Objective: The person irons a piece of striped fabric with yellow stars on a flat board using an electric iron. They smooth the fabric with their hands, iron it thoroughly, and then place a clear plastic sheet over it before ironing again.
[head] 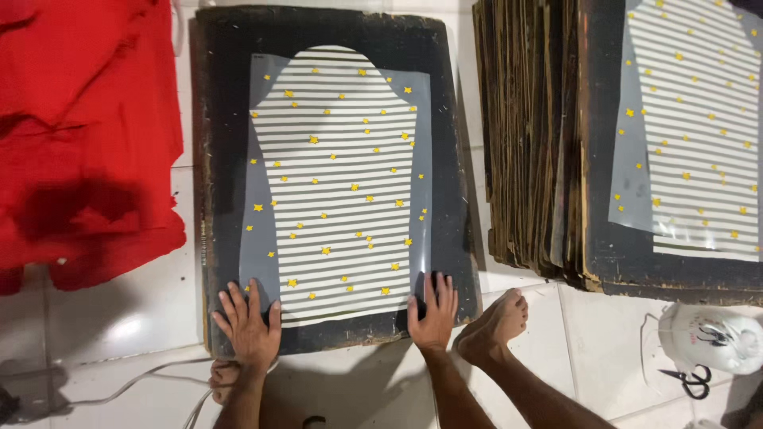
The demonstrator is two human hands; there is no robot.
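Note:
A dark worn board (218, 159) lies on the white tiled floor. On it rests a clear film sheet (340, 183) printed with white stripes and small yellow stars in a sleeve-like shape. My left hand (250, 324) lies flat with fingers spread on the sheet's near left corner. At the near right corner, my right hand (433, 311) presses flat on the board's edge and the sheet. Both hands hold nothing.
Red fabric (79, 135) is piled at the left. A tall stack of similar boards (532, 143) stands at the right, topped by another striped starred sheet (699, 127). My bare foot (494, 326) rests by the board. Scissors (693, 380) lie at lower right; a white cord (135, 381) crosses the floor.

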